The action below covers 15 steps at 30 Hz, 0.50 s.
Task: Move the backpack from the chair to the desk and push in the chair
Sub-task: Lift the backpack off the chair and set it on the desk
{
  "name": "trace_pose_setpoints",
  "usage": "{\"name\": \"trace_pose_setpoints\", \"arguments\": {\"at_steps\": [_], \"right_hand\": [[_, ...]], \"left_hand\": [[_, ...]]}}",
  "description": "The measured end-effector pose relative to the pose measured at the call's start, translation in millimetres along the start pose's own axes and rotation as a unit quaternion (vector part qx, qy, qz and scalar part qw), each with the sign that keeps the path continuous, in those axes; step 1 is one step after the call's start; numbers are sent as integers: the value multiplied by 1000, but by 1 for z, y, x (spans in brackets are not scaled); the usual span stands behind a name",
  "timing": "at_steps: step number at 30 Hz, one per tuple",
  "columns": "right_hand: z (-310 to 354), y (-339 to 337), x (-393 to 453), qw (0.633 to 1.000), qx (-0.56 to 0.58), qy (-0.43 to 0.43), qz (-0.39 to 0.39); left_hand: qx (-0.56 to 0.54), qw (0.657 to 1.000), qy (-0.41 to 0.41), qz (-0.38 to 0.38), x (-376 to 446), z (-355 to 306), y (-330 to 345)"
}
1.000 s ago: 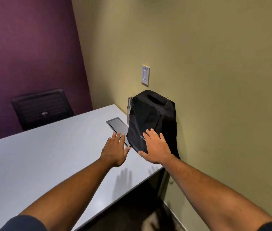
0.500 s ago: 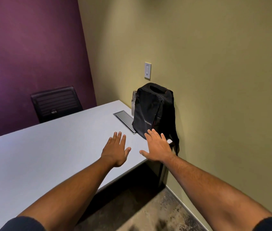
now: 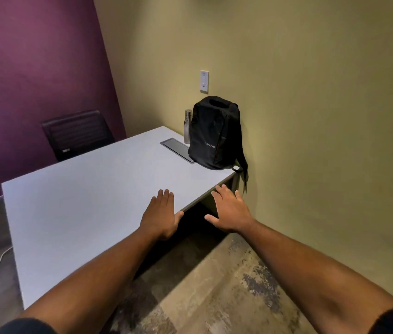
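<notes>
Backpack (image 3: 216, 135) stands upright on the table (image 3: 89, 201) against the wall, propped there for support, both hands (image 3: 160, 216) (image 3: 230, 210) open and empty near the table edge, chair push-in left.

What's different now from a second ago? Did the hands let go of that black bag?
Yes. The right hand, which lay against the backpack, has pulled back to the near edge of the desk, and the left hand drew back with it. Both are open and empty. The backpack stays upright by the bottle.
</notes>
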State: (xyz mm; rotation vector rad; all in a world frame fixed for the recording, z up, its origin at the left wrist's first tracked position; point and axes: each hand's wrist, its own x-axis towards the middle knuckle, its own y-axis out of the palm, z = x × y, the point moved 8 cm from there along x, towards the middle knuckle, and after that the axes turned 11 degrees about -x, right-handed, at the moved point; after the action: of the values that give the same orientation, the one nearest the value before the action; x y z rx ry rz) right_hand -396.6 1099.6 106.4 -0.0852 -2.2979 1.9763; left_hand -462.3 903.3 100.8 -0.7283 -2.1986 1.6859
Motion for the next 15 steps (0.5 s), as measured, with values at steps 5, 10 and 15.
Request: {"name": "trace_pose_setpoints", "arguments": {"at_steps": [5,10,15], "right_hand": [[28,-5,-63,1000,-14,-2,-2],[52,-17,-128,1000,-4,-12,-6],[79,-22,-202,1000,-2,-26,2]], "left_hand": [[-21,1000,-2,-8,-70,-3,7],[-7,1000,1,-14,-144,-10,10],[3,1000,3,-13,-229,-22,13]]}}
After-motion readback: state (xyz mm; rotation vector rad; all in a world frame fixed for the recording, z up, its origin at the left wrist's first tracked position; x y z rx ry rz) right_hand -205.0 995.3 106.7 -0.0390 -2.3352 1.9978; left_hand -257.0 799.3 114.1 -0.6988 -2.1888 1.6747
